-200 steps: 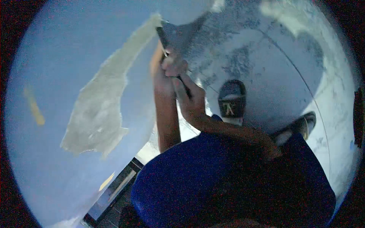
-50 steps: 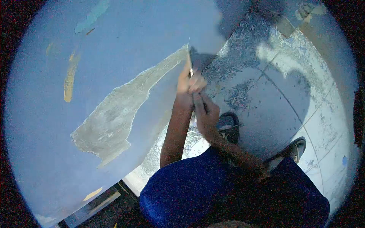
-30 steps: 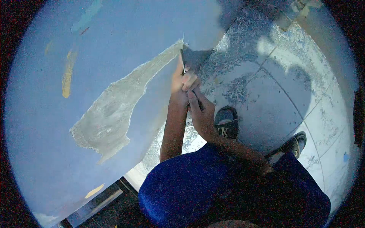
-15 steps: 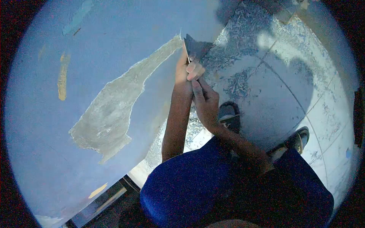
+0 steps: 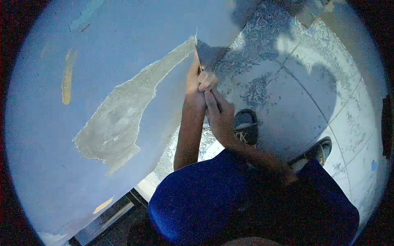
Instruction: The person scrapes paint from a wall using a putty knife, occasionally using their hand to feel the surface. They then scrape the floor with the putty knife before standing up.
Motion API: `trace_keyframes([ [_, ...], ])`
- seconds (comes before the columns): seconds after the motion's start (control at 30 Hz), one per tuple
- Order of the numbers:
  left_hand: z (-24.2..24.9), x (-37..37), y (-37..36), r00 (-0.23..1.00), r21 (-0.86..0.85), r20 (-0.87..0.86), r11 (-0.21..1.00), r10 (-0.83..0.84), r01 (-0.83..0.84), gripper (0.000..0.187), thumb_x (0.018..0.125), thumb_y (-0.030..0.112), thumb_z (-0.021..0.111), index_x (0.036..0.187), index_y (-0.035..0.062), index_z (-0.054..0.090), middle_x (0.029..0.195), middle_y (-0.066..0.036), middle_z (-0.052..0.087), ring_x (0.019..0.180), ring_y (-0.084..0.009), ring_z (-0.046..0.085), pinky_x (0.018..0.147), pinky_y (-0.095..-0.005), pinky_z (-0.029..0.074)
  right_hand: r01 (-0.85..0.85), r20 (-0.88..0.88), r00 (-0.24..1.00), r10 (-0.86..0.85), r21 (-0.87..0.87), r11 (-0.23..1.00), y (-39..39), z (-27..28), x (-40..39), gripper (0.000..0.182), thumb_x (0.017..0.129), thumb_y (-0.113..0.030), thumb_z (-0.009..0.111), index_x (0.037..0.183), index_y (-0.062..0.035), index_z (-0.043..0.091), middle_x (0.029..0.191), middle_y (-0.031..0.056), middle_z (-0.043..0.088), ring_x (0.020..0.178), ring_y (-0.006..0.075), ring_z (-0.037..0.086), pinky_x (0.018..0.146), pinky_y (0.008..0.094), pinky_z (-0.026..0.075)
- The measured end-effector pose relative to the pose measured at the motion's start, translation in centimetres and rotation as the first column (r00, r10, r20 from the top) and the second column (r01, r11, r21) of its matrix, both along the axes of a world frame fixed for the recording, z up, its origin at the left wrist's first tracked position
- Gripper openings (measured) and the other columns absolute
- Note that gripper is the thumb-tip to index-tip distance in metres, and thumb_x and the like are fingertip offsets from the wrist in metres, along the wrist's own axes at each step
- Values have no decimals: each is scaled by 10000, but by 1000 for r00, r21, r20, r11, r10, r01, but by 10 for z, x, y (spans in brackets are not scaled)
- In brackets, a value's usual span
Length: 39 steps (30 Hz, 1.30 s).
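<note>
A thin, flat scraper (image 5: 208, 52) has its dark blade against the blue wall (image 5: 172, 110), at the upper tip of a bare grey patch (image 5: 119, 117). My left hand (image 5: 199, 80) is wrapped round its lower part, with the back of the hand close to the wall. Just below, my right hand (image 5: 219, 115) is closed, thumb and fingers pressed together against the underside of my left hand. Whatever the right fingers grip is hidden. Along the patch runs a ragged, pale edge of paint.
Flakes and scrapings (image 5: 271, 28) litter the tiled floor (image 5: 295, 119) on the right. Two dark shoes (image 5: 246, 127) stand below my hands. A blue-clad knee (image 5: 188, 197) is at bottom centre. A dark framed opening (image 5: 106, 217) shows at lower left.
Both hands and the scraper have shifted slightly left, the hands also a little lower. The blade sits closer to the patch's tip. The grip looks the same.
</note>
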State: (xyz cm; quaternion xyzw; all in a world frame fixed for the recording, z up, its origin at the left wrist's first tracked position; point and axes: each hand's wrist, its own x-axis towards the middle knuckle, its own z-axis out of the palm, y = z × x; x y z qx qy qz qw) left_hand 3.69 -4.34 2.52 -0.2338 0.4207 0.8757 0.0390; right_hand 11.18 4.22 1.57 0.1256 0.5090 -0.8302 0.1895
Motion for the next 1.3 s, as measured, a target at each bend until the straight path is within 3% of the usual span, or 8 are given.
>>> trace_keyframes([
  [0.13, -1, -4, 3, 999, -73, 36, 997, 17, -15, 381, 957, 389, 326, 711, 137, 470, 431, 71, 319, 269, -56, 225, 288, -223, 186, 0, -65, 998, 8, 129, 992, 5, -2, -8, 301, 901, -229, 504, 1016, 35, 591, 582, 113, 512, 542, 89, 431, 486, 297, 362],
  [0.17, -3, -6, 4, 999, -53, 37, 999, 2, 0, 381, 957, 390, 327, 709, 138, 469, 431, 71, 320, 269, -56, 224, 287, -224, 186, 42, -15, 999, -42, -10, 999, -1, -12, -6, 302, 902, -238, 498, 1003, 30, 593, 593, 130, 524, 542, 94, 438, 486, 311, 366],
  [0.27, 1, 1, 5, 999, -17, 47, 1000, 20, -20, 382, 955, 392, 331, 702, 139, 464, 431, 70, 322, 268, -56, 222, 285, -225, 184, 2, -78, 997, 2, 60, 998, 3, -6, -8, 272, 926, -225, 486, 978, 18, 596, 620, -28, 476, 538, 24, 384, 453, 209, 305],
  [0.53, -5, 8, -1, 999, -153, 36, 988, 5, 1, 382, 957, 389, 326, 707, 134, 459, 426, 69, 315, 269, -58, 222, 289, -222, 186, 0, -91, 996, 4, 45, 999, 0, -6, 4, 312, 921, -226, 488, 1064, 40, 570, 673, -4, 519, 599, 28, 422, 488, 197, 357],
  [0.83, 20, 14, 2, 996, 75, -83, 997, 25, -19, 364, 963, 352, 324, 713, 125, 461, 419, 74, 315, 268, -60, 242, 298, -218, 201, 2, -85, 996, 1, 40, 999, -2, 4, 10, 316, 925, -232, 482, 1065, 39, 563, 627, -23, 469, 551, 31, 367, 454, 217, 305],
  [0.93, 6, -8, 1, 998, -76, -50, 997, -27, 23, 374, 967, 348, 302, 715, 125, 466, 422, 74, 339, 260, -62, 257, 290, -221, 215, -37, -80, 996, 41, 54, 998, 2, 5, -9, 321, 926, -227, 479, 1100, 32, 553, 621, -27, 459, 549, 29, 360, 452, 217, 304],
  [1.2, 5, 8, -9, 997, 237, -9, 969, 77, -73, 392, 967, 366, 286, 746, 114, 489, 423, 65, 363, 256, -66, 279, 278, -213, 234, -7, -168, 985, 36, 168, 986, 2, 13, 2, 302, 908, -214, 508, 1099, 12, 567, 597, 9, 500, 556, 36, 413, 479, 215, 348],
  [1.3, -1, -11, -3, 993, 321, -120, 946, -2, 41, 377, 969, 360, 276, 782, 110, 488, 431, 65, 368, 263, -66, 288, 284, -209, 240, 29, -112, 994, -12, 151, 988, 4, 12, -15, 284, 913, -200, 497, 1069, 24, 577, 590, -16, 481, 549, 29, 391, 474, 210, 339],
])
